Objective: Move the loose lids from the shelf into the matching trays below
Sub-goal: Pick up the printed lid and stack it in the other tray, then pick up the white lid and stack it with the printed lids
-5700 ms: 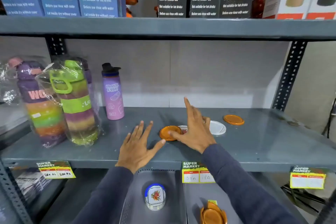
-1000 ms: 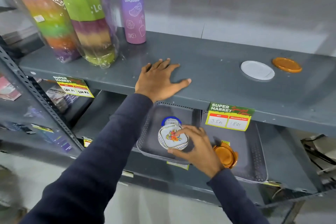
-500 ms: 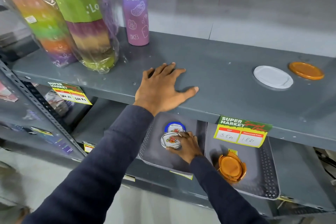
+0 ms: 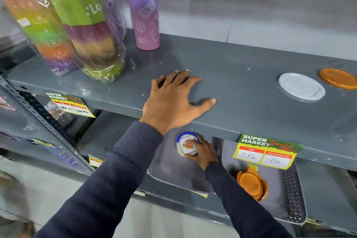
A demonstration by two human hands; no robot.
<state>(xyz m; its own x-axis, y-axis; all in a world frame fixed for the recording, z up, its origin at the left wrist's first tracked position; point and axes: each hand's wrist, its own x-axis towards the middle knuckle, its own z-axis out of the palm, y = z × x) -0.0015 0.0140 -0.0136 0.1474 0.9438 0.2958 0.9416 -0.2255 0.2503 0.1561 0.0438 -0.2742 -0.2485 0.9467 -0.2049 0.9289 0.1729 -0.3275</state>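
Observation:
My left hand lies flat and spread on the front of the grey shelf, holding nothing. Below the shelf, my right hand grips a white lid with a flower print over the left grey tray, on top of a blue-rimmed lid. The right grey tray holds a stack of orange lids. On the shelf to the right lie a plain white lid and an orange lid.
Wrapped striped bottles and a purple bottle stand at the shelf's left back. Price tags hang on the shelf's front edge. A perforated steel upright runs down the left side.
My right hand has carried the flower-print lid deeper into the left tray, onto the blue-rimmed lid. My left hand has stayed flat on the shelf.

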